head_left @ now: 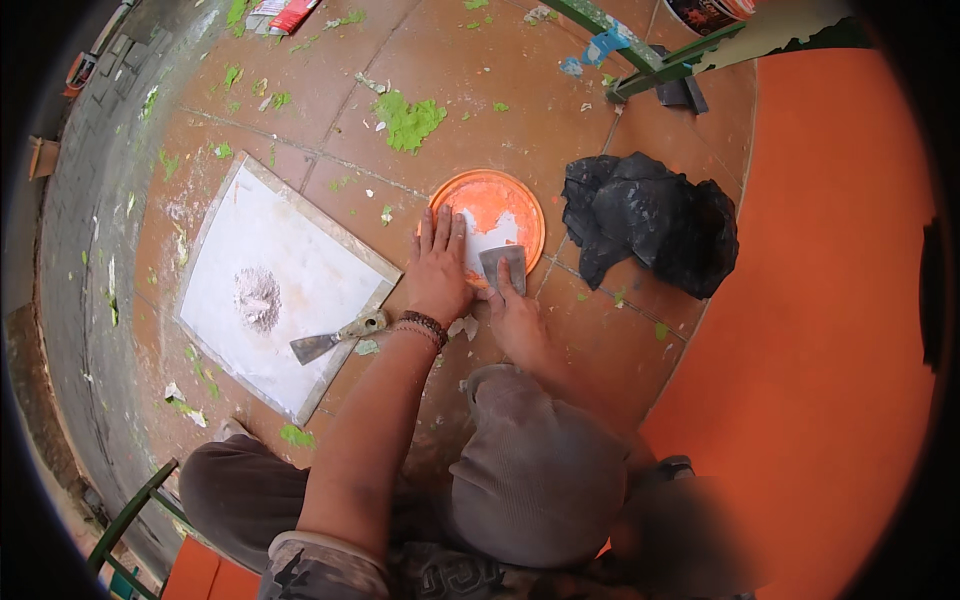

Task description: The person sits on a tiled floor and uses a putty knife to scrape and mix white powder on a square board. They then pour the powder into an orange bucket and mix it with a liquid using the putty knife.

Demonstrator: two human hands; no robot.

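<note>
A round orange lid (pixel 535 215) lies on the tiled floor before me, its inside smeared with orange paint and a white patch. My left hand (pixel 438 272) rests on its left rim with the fingers stretched out flat. In my right hand (pixel 517 318) is a scraper (pixel 500 262) with a wide grey blade, the index finger laid along it. The blade touches the lid's lower right part; its handle is hidden by the hand. Left of my hands, a putty knife (pixel 340 335) lies across the edge of a white board (pixel 260 215) bearing a small heap of pale powder (pixel 257 298).
A crumpled black plastic bag (pixel 650 220) lies right of the lid. An orange wall (pixel 830 260) borders the right side. Green metal legs (pixel 650 75) and a paint bucket (pixel 705 12) stand at the far right. Green paint flakes (pixel 410 120) litter the floor.
</note>
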